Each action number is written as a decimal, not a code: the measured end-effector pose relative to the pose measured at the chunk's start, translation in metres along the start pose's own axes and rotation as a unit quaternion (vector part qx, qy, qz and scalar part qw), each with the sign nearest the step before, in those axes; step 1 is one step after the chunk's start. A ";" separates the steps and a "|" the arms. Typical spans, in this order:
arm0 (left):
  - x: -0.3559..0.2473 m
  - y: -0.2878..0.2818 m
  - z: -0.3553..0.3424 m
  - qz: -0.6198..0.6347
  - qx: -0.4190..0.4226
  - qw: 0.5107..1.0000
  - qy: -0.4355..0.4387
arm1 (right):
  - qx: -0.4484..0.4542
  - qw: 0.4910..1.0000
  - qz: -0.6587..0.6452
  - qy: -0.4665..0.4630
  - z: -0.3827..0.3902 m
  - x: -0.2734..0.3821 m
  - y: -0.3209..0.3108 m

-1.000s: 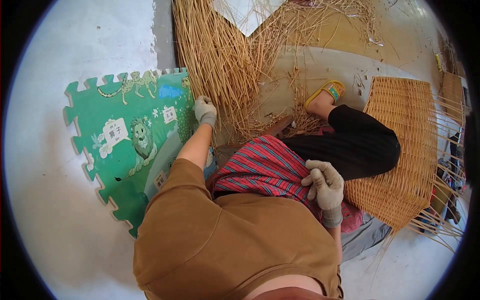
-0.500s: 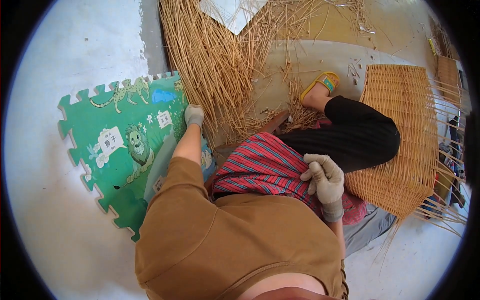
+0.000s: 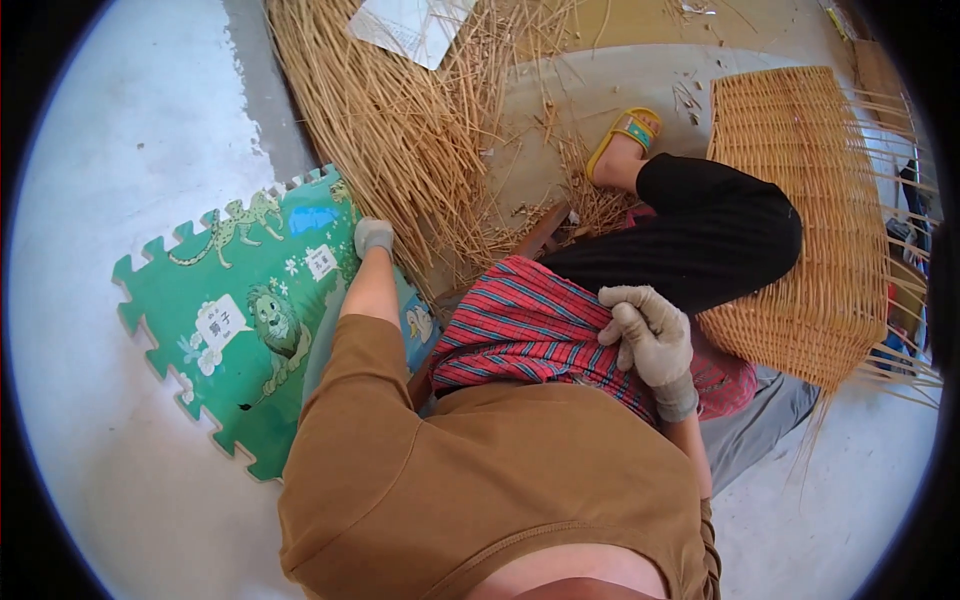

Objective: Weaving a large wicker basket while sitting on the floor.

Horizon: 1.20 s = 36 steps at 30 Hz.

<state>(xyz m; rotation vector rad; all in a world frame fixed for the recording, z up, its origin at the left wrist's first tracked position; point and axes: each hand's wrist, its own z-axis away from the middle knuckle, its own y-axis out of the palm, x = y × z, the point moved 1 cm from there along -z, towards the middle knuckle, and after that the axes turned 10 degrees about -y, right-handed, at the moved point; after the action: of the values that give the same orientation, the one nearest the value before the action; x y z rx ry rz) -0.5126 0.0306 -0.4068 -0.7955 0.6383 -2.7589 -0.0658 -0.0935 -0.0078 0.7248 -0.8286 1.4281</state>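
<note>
My left hand [image 3: 374, 237], in a pale work glove, is at the inner edge of a green foam puzzle mat [image 3: 180, 300], beside a heap of long tan wicker stalks [image 3: 400, 130]. It looks closed; its fingers face away, so what they hold, if anything, is hidden. Over my lap, my right hand [image 3: 650, 335] wears a similar glove. Its fingers are loosely bent and apart, with nothing visible in them. Beneath it lies a red checked cloth [image 3: 525, 315]. To the right of my bent knee stands a woven wicker piece [image 3: 790, 220], loose stalk ends jutting from its far side.
A white printed sheet [image 3: 415, 25] lies on the stalks. My foot in a yellow slipper [image 3: 628, 135] rests on the floor amid stalk scraps. A piece of wood [image 3: 543, 230] shows near my lap. Grey cloth [image 3: 765, 420] lies at lower right, and assorted items sit beyond the wicker.
The view has shifted, so the stalks and wicker piece appear higher and the mat sits slightly differently. Both hands keep nearly the same places and poses.
</note>
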 end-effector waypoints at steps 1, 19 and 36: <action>0.022 -0.003 -0.021 -0.118 -0.080 0.986 0.081 | 0.002 1.000 -0.011 -0.001 0.001 0.004 0.001; -0.166 -0.199 0.508 0.246 -0.013 0.370 0.896 | -0.193 0.827 0.267 -0.455 0.012 0.079 -0.086; -0.260 -0.183 0.540 0.346 0.077 0.520 0.777 | -0.542 0.531 0.463 -0.458 0.125 0.088 -0.190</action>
<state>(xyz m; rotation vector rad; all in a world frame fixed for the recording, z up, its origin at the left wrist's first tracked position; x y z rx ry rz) -0.0134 0.0834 -0.0311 1.8396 0.5803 -1.8638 0.1145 -0.1561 0.1441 -0.1566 -2.9217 0.8447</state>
